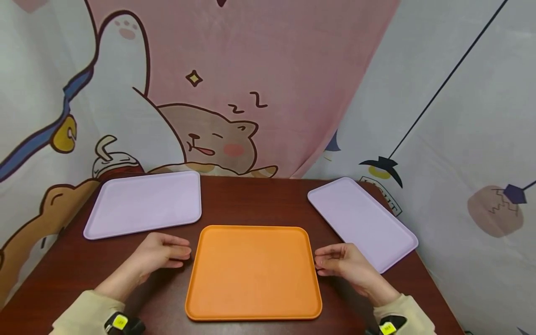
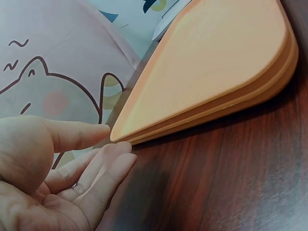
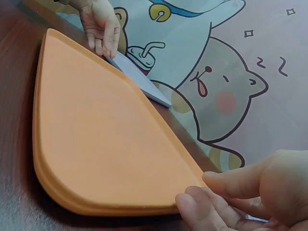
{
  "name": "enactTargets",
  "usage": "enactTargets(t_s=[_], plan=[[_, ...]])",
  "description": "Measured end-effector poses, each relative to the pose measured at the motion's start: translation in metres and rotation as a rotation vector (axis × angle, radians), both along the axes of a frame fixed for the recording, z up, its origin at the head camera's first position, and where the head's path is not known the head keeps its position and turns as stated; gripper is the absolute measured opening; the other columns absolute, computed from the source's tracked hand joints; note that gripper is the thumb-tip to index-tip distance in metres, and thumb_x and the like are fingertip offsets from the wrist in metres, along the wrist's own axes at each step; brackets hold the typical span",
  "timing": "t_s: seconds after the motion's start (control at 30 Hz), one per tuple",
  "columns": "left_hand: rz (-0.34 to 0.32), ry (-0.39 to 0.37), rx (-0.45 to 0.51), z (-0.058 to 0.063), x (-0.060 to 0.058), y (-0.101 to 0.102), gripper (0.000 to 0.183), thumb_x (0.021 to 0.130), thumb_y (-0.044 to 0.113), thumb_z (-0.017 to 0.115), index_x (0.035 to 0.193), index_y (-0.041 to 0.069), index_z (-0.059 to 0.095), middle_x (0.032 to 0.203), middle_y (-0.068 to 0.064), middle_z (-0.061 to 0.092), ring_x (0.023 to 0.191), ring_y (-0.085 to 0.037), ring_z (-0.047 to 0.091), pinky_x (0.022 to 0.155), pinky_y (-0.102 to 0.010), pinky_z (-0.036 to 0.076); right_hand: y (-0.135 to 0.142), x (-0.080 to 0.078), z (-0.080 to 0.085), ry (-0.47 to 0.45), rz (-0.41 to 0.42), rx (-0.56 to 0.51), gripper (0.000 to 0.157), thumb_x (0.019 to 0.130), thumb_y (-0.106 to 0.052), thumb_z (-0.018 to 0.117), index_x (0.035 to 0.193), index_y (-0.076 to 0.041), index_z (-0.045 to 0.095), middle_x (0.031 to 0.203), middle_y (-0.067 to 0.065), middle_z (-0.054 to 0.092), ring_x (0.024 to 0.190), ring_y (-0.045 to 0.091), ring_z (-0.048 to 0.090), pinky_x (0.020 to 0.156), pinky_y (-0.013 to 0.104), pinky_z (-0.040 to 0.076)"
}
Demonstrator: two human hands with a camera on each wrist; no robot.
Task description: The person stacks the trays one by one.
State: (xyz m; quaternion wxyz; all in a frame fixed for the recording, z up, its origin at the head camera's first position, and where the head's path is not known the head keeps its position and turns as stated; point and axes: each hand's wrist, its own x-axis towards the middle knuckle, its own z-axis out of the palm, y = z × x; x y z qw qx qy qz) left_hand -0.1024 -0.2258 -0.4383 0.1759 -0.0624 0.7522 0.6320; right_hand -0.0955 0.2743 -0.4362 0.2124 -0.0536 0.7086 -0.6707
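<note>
An orange rectangular tray [image 1: 253,272] lies flat on the dark wood table, between the two hands. Its side shows layered edges in the left wrist view; whether it is one tray or a stack I cannot tell. My left hand [image 1: 161,253] hovers just left of the tray, apart from its edge, fingers loosely extended and holding nothing. On the other side, my right hand [image 1: 345,265] has its fingertips at the tray's right edge, thumb above the fingers. Contact there is hard to make out, and no grip on the rim shows.
A pale lilac tray [image 1: 144,204] lies at the back left of the table [image 1: 255,197]. Another lilac tray [image 1: 362,221] sits angled at the back right, close behind my right hand. A printed cloth [image 1: 293,70] hangs along the table's far edge and sides.
</note>
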Motion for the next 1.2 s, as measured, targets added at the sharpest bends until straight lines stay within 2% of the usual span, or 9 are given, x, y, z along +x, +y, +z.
enactTargets(t_s=[0.23,0.5,0.67,0.93,1.2], plan=[[0.023,-0.004,-0.034,0.001,-0.007,-0.016,0.046,0.098,0.004,0.073,0.134,-0.021,0.057,0.111,-0.023,0.075,0.098,-0.028,0.075,0.081,-0.044,0.065,-0.011,-0.007,0.007,0.005,0.012,-0.004,0.040,0.099,0.001,0.071,0.125,0.027,0.056,0.108,0.029,0.072,0.093,0.033,0.076,0.085,0.045,0.063],[0.034,0.037,-0.061,0.006,-0.011,-0.043,0.049,0.101,0.006,0.071,0.137,-0.022,0.053,0.117,-0.026,0.073,0.104,-0.029,0.074,0.086,-0.046,0.063,-0.026,-0.023,0.016,-0.016,-0.006,0.002,0.041,0.098,0.000,0.073,0.127,0.025,0.057,0.108,0.028,0.072,0.096,0.036,0.076,0.089,0.047,0.062],[0.058,0.059,-0.095,0.005,-0.013,-0.065,0.052,0.102,0.008,0.070,0.138,-0.023,0.051,0.118,-0.027,0.072,0.102,-0.026,0.074,0.086,-0.044,0.063,-0.039,-0.035,0.017,-0.022,-0.015,-0.004,0.040,0.098,0.002,0.073,0.127,0.024,0.058,0.108,0.027,0.072,0.099,0.037,0.075,0.090,0.046,0.061],[0.096,0.104,-0.118,0.003,-0.016,-0.103,0.054,0.105,0.008,0.066,0.141,-0.026,0.045,0.123,-0.029,0.070,0.096,-0.014,0.075,0.085,-0.041,0.063,-0.063,-0.054,0.022,-0.016,-0.028,-0.018,0.039,0.098,0.003,0.072,0.128,0.024,0.057,0.117,0.035,0.068,0.105,0.044,0.073,0.090,0.045,0.061],[0.174,0.094,-0.224,0.008,-0.017,-0.138,0.061,0.105,0.015,0.069,0.145,-0.023,0.044,0.124,-0.027,0.070,0.095,-0.013,0.075,0.085,-0.039,0.063,-0.086,-0.074,0.019,-0.021,-0.012,-0.048,0.038,0.098,0.006,0.070,0.129,0.022,0.059,0.122,0.037,0.067,0.112,0.050,0.069,0.093,0.047,0.060]])
